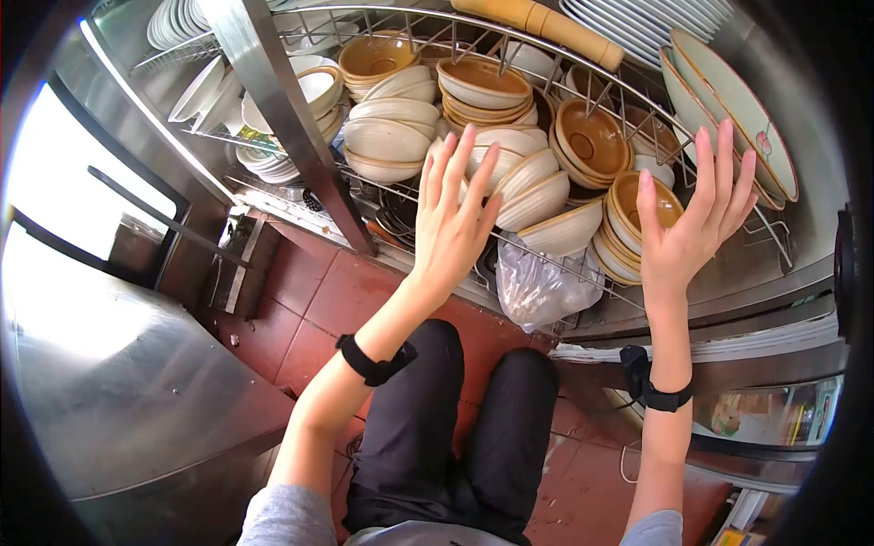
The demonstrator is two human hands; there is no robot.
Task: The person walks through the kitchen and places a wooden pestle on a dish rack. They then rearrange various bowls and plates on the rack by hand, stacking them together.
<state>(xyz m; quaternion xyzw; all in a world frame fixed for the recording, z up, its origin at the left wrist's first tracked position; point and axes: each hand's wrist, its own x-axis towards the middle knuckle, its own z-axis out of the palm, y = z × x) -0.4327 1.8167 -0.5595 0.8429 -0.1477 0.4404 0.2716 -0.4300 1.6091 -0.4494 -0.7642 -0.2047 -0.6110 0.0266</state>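
Observation:
My left hand [453, 214] is raised with its fingers spread and holds nothing. Behind it, stacked cream bowls [391, 136] fill a wire rack [482, 227]. My right hand [692, 218], also empty with fingers apart, is in front of the rack's right part. Brown-lined bowls [592, 141] stand between the two hands, some tilted on their sides. Large oval plates [746, 118] lean upright just behind my right fingertips. Whether either hand touches the dishes cannot be made out.
A clear plastic bag [546, 287] hangs below the bowls. A wooden rolling pin [542, 29] lies at the rack's top. A steel post [282, 109] stands left of the bowls. White plates [646, 27] are stacked at the back. A steel cabinet [137, 391] is at left.

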